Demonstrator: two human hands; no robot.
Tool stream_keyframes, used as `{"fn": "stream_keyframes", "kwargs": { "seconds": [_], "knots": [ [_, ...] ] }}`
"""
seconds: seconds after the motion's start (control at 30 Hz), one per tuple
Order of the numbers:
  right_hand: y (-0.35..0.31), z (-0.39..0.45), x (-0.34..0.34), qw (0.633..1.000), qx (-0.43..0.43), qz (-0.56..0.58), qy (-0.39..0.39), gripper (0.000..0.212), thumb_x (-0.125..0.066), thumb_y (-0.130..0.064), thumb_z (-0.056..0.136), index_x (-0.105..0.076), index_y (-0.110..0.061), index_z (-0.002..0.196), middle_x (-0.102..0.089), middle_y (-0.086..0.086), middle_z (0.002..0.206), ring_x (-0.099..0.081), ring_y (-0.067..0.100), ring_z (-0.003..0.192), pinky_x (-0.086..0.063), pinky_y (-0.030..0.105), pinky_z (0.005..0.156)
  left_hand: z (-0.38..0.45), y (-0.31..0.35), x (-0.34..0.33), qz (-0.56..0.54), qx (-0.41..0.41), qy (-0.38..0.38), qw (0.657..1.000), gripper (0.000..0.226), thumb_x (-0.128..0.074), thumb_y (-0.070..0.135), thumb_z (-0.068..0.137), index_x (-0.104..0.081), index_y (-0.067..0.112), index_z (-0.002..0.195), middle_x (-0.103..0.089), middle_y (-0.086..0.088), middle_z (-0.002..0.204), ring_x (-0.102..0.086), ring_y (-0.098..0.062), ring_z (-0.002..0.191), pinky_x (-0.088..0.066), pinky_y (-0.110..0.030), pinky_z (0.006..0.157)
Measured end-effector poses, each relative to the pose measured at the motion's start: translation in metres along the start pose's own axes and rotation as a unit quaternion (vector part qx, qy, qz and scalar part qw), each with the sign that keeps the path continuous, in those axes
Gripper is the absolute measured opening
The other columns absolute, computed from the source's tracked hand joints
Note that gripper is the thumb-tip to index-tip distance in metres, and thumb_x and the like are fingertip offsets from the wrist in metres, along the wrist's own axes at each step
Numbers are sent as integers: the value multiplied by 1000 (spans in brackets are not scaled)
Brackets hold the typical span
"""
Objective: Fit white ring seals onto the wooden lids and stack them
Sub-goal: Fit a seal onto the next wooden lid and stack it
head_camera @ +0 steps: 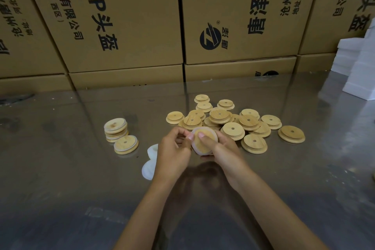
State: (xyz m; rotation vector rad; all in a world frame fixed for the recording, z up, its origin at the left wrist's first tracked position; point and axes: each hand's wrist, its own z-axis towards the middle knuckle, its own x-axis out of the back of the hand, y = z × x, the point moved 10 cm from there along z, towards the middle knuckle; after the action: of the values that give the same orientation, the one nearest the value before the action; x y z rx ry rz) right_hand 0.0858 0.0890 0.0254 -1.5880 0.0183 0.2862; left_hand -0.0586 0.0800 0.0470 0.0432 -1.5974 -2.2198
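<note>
Holding one wooden lid [204,144] up over the middle of the worktop [60,168], the person is busy fitting a white ring seal [195,149] around it. The right hand [222,148] grips the lid from the side, with its thumb pressed flat on the wood. The left hand [174,148] has its fingers [182,133] curled in, pinching the edge of the ring to pull it over the lid. The ring looks partly on, but I cannot tell if it sits all the way round.

Some of the job is done. A short stack of lids [115,130] with white rings stands a little to the left of the hands, and one more ringed lid [126,145] leans just beside it, touching the stack. So only a few lids are finished, I think.

A lot is left. A big pile of bare lids [233,124] lies just behind the hands and to their right, toward the far edge of the worktop. None of those seems to have a ring yet. A few spare white rings [150,162] lie on the worktop right by the left wrist, ready to use.

Brown cardboard boxes [121,26] stand along the far edge, and white boxes [357,67] sit at the far right corner.
</note>
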Motion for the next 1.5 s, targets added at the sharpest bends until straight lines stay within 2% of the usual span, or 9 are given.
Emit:
{"fn": "stream_keyframes", "kwargs": {
  "seconds": [0.2,0.4,0.5,0.6,0.77,0.93,1.17,1.3,1.5],
  "knots": [
    [4,0,-2,1000,-6,17,-4,17,-64,-20,95,-74,-17,109,-76,6,102,-71,17,90,-54,35,79,7,-15,-3,-77,48,-61,994,21,-59,5,94,-64,16,77,-69,9,71,-65,-9,69,-55,-30,70],
    [8,2,2,999,-28,47,4,18,-61,-20,96,-74,-14,107,-75,6,99,-65,15,86,-46,30,72,6,-19,-10,-64,56,-93,992,20,-55,7,97,-63,15,80,-70,8,68,-66,-11,61,-54,-28,64],
    [6,3,6,998,-22,56,7,18,-61,-21,96,-75,-14,104,-76,7,101,-65,15,86,-46,34,76,4,-16,-15,-47,53,-107,992,18,-54,10,98,-62,14,83,-68,9,66,-64,-10,62,-57,-35,68],
    [5,5,9,997,-21,68,12,17,-61,-22,96,-74,-15,103,-76,1,96,-66,12,85,-48,29,74,3,-12,-16,-47,48,-118,991,15,-54,11,97,-63,12,85,-67,11,69,-64,-9,64,-58,-41,73],
    [10,8,14,992,-45,113,20,16,-59,-21,97,-71,-14,106,-73,6,101,-64,16,90,-46,28,71,-3,-6,-21,-41,50,-130,989,14,-56,11,96,-63,8,85,-63,0,76,-62,-9,70,-59,-37,72],
    [10,10,13,992,-47,112,21,16,-60,-23,97,-72,-16,106,-74,3,99,-66,16,89,-47,27,67,-6,-4,-22,-66,70,-134,986,15,-56,15,97,-62,6,88,-62,-2,81,-62,-10,70,-58,-42,78],
    [10,9,9,994,-39,99,10,16,-59,-23,97,-71,-17,107,-73,-1,94,-66,11,81,-47,24,61,-7,4,-21,-49,45,-126,990,16,-53,10,98,-58,11,83,-58,-1,79,-56,-12,75,-55,-28,65],
    [9,8,6,995,-36,93,-8,22,-59,-23,98,-70,-13,114,-73,1,96,-67,9,79,-48,24,60,-6,6,-16,-37,32,-105,993,14,-53,14,98,-58,11,85,-59,13,71,-55,-7,67,-53,-25,59],
    [6,6,2,998,-23,64,-13,21,-59,-23,98,-69,-14,114,-72,1,96,-67,10,83,-49,25,62,-4,8,-7,-27,33,-60,997,14,-57,15,96,-60,8,85,-59,5,73,-53,-14,70,-48,-33,65]
  ]
}}
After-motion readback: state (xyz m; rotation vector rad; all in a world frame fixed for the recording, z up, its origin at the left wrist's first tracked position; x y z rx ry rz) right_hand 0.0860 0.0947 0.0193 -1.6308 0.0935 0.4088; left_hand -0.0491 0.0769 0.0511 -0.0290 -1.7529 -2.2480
